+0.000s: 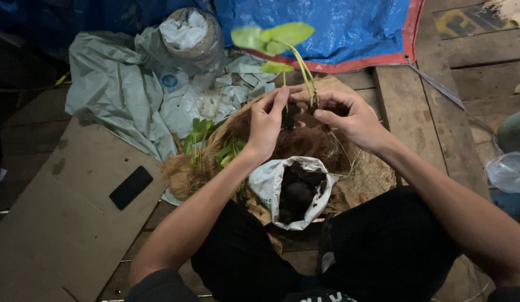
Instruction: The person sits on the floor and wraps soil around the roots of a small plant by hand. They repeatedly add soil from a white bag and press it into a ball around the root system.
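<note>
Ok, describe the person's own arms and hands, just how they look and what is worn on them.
Both arms are bare from the short dark sleeves near the shoulders down to the wrists. The left hand and the right hand wear no gloves; no watch, ring or bracelet shows. The fingertips look smudged with dark soil.

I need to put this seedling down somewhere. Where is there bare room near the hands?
Free: the cardboard sheet around the black phone, and the wooden planks right of the coir mat. Crowded: the mat under both hands, with the soil bag, loose seedlings and the grey plastic beyond.
</note>
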